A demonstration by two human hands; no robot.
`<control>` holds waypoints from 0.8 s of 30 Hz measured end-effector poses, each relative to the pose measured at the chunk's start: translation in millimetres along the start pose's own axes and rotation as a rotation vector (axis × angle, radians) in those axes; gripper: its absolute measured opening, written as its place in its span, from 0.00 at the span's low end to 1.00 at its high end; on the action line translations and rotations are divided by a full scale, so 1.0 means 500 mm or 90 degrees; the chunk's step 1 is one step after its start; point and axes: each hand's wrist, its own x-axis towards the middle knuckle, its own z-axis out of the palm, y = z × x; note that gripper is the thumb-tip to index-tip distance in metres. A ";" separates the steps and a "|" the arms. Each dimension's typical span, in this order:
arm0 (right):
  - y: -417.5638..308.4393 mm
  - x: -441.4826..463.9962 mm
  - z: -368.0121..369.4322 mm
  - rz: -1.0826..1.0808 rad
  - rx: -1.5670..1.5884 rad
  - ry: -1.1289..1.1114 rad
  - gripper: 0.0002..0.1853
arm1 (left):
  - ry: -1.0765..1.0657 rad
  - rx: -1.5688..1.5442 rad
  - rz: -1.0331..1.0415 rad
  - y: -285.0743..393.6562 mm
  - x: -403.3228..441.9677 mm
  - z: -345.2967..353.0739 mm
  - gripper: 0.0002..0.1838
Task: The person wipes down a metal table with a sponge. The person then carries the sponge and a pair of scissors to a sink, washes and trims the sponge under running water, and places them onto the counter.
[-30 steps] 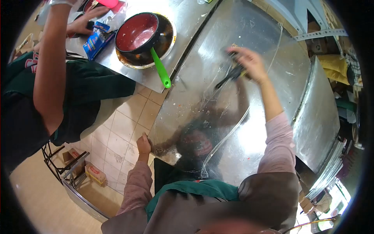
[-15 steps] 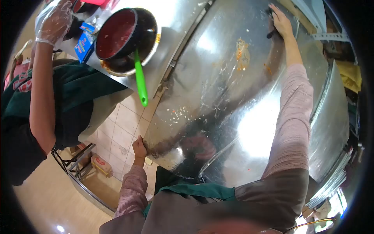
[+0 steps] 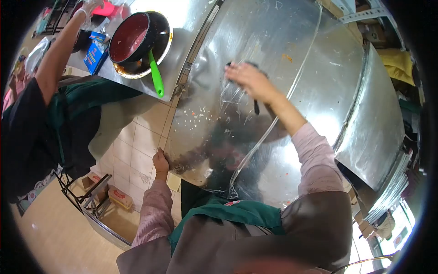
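My right hand [image 3: 251, 81] lies over a dark cloth [image 3: 256, 108] on the shiny metal table [image 3: 219, 32]. Parts of the cloth stick out past the fingers; its full shape is hidden and blurred. At the table's left near corner, my left hand [image 3: 160, 162] has its fingers curled on the edge. White and orange crumbs [image 3: 196, 116] are scattered on the metal between my hands. A small orange smear [image 3: 287, 58] is to the right of my right hand. A pale wet-looking streak [image 3: 296, 82] runs lengthwise along the table.
On the adjoining metal table [image 3: 182, 27], a dark pan [image 3: 130, 39] with a green handle [image 3: 156, 77] rests in a bowl [image 3: 169, 45]. Beside it is a blue box [image 3: 95, 57]. A co-worker's gloved hand [image 3: 89, 7] is near a pink object [image 3: 106, 8]. A shelf bracket [image 3: 365, 16] borders the far right.
My right hand has swept the cloth from the far right to the table's middle left. The larger orange smear has gone. The co-worker's gloved hand has moved toward the pink object.
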 end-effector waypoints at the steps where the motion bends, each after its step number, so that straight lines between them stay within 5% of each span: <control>1: -0.027 -0.021 0.028 -0.010 0.007 -0.009 0.24 | -0.013 0.021 -0.004 -0.001 0.000 -0.001 0.27; 4: -0.119 -0.069 0.064 -0.035 0.031 -0.065 0.23 | -0.025 0.061 -0.005 0.008 0.001 -0.005 0.27; 8: -0.192 -0.103 0.054 0.073 0.369 -0.044 0.20 | -0.018 0.082 0.035 0.005 0.003 -0.004 0.27; 10: -0.196 -0.114 -0.002 0.410 0.631 -0.028 0.16 | -0.005 0.077 0.046 0.033 -0.006 -0.001 0.27; 16: -0.043 -0.118 -0.154 0.432 0.830 0.361 0.14 | -0.004 0.089 0.031 0.038 -0.008 -0.008 0.28; 24: 0.174 -0.080 -0.262 0.370 0.588 0.434 0.14 | -0.017 0.056 0.030 0.044 -0.011 -0.009 0.27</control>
